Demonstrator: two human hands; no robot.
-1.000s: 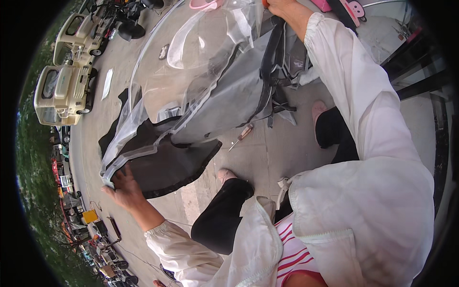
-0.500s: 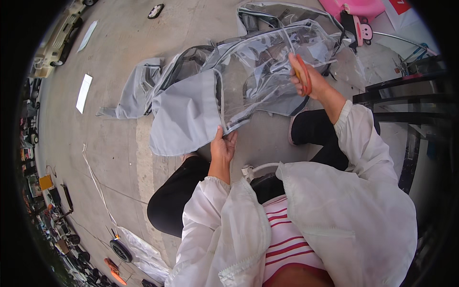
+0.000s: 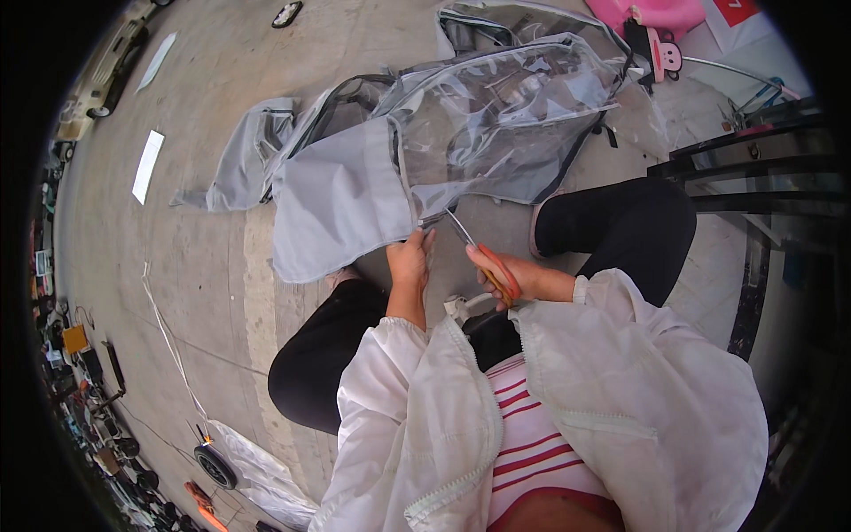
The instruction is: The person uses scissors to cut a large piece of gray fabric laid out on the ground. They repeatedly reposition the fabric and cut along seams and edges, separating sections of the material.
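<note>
A large cover of grey fabric and clear plastic with dark edging lies spread over the concrete floor in front of me. My left hand pinches its near edge, where the grey cloth meets the clear part. In my right hand are scissors with orange handles. Their metal blades point up and left, with the tips at the edging just right of my left fingers. Whether the blades have the edging between them is too small to tell.
Black metal bars stand close on the right. At the upper right are a pink object and a monkey-faced item. White paper sheets, a small wheel and a white cord lie on the floor to the left.
My right hand has brought the scissors down and left, from above the clear plastic to the edge by my left hand. The left hand keeps its grip on the cover.
</note>
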